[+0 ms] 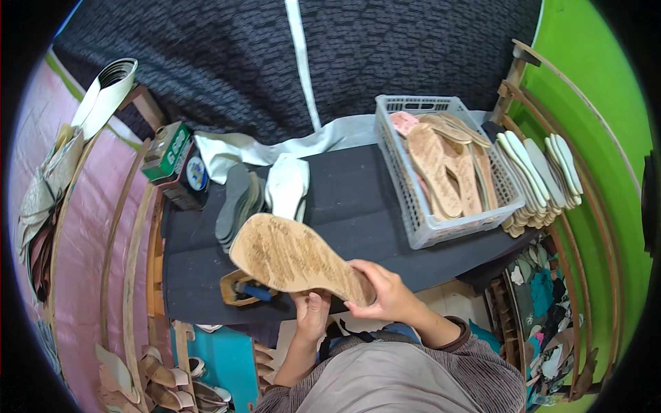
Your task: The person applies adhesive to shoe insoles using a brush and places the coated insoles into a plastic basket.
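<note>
A tan shoe sole (289, 255), streaked with brown patches, is held up in front of me over the near edge of the table. Its broad toe end points up and left. My right hand (385, 292) grips the narrow heel end, thumb and fingers on either side. From below, my left hand (313, 316) holds the sole's lower edge, its fingers partly hidden behind it. Under the toe end, a wooden container (237, 289) with a blue item in it is partly covered. Behind the sole lie a stack of grey soles (237, 199) and white shoe pieces (288, 186).
A grey plastic crate (406, 206) full of tan soles stands at the right of the dark-covered table (344, 186). Beside it, white and grey soles (537, 172) are stacked against a wooden rack. A green-topped metal can (169, 162) is at the far left. Shoes (165, 378) sit on lower left racks.
</note>
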Action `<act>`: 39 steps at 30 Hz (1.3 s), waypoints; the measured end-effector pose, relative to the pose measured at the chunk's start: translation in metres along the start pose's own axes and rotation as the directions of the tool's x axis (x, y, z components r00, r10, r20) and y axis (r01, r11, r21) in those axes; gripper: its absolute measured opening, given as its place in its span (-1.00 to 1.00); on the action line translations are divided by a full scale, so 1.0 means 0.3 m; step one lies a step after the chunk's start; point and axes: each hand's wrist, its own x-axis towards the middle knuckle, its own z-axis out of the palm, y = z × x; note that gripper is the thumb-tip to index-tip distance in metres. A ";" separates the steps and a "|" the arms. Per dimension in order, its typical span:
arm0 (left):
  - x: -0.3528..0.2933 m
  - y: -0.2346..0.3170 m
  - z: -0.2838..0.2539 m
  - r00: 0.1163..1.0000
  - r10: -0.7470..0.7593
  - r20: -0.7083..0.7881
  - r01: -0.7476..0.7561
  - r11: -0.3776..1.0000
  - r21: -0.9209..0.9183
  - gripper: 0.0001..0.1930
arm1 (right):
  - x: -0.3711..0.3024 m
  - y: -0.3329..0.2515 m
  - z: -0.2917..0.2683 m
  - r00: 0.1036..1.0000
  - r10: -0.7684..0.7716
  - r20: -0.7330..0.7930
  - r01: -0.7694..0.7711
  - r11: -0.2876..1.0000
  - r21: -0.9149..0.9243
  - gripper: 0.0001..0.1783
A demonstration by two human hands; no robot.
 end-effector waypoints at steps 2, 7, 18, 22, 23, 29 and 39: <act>0.045 -0.022 0.096 1.000 -0.016 -0.016 0.017 0.999 0.035 -0.45 | -0.023 0.039 -0.129 0.993 0.003 -0.122 -0.019 0.992 -0.124 -0.24; 0.069 -0.104 0.223 0.986 -0.160 0.048 0.161 0.987 -0.017 -0.54 | -0.044 0.148 -0.518 0.888 0.020 -0.460 -0.149 0.958 -0.244 -0.32; 0.088 -0.335 0.501 0.974 -0.199 -0.104 0.195 0.980 -0.048 -0.70 | 0.089 0.475 -1.119 0.643 -0.200 -0.740 -0.297 0.825 -0.481 -0.50; 0.094 -0.382 0.583 0.977 -0.183 -0.108 0.176 0.981 -0.077 -0.71 | 0.190 0.593 -1.168 0.663 -0.122 -0.739 -0.326 0.841 -0.432 -0.48; 0.092 -0.388 0.593 0.977 -0.182 -0.108 0.174 0.982 -0.075 -0.71 | 0.213 0.622 -1.167 0.662 -0.123 -0.739 -0.324 0.842 -0.431 -0.48; 0.087 -0.408 0.601 0.973 -0.219 -0.071 0.216 0.975 -0.046 -0.71 | 0.314 0.737 -1.132 0.731 0.119 -0.672 -0.507 0.753 -0.419 -0.43; 0.098 -0.408 0.591 0.980 -0.161 -0.113 0.156 0.986 -0.055 -0.74 | 0.286 0.726 -1.111 0.780 0.162 -0.604 -0.534 0.675 -0.508 -0.37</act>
